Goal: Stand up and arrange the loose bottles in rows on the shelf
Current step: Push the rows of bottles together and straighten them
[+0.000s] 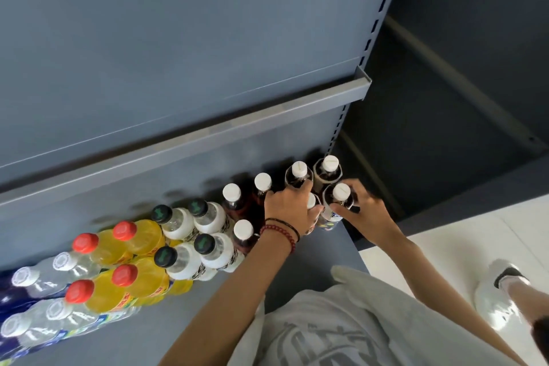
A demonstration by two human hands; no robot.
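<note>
The right hand [367,214] is gripping a clear plastic labelled bottle [341,192] of dark drink with a white screw cap, fingers curled round its shoulder, at the right end of the grey metal shelf [315,252]; the left hand [286,208] is curving over a half-hidden bottle [311,202] just beside it, thumb and fingers apparently closing about its neck, though the hand is covering most of it.

The risk, as I am judging it, is crowding: the left fingertips are touching a white-capped back-row bottle [299,171], so a careless push could be tipping it into its neighbours, one after another; the corner bottle [330,163] is standing near the shelf's open right end, so a knock from the right hand could be sending it over the edge to the white floor [445,249]. Two hands are working in one tight gap, so they are likely to be getting in each other's way.

Every bottle in view is standing capped; the white-capped ones at this end are holding dark brown liquid. Further left, four black-capped bottles [204,244] with white wrappers are looking clear at the shoulder; four red-capped bottles [124,275] are holding yellow liquid; the transparent white-capped bottles [63,261] beyond seem to be holding clear liquid.
</note>
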